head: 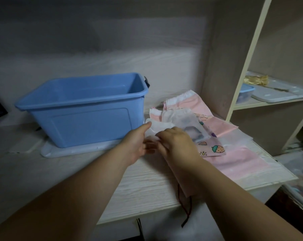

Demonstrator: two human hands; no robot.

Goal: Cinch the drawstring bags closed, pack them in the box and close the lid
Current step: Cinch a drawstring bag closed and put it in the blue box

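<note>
Head view: white bag point(162, 126) gripped beside blue box point(84, 108)

Pinched at near edge by left hand point(136, 145) and right hand point(178, 145), fingers curled, just right of box wall. Box open-topped, standing on lid point(74, 151). Other bags point(234, 159) overlapping rightward, reaching table point(143, 188) edge.

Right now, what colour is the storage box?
The box is light blue, seen in the head view.

Blue box point(88, 110), pink bags point(234, 160), strawberry-print bag point(215, 148).
</note>
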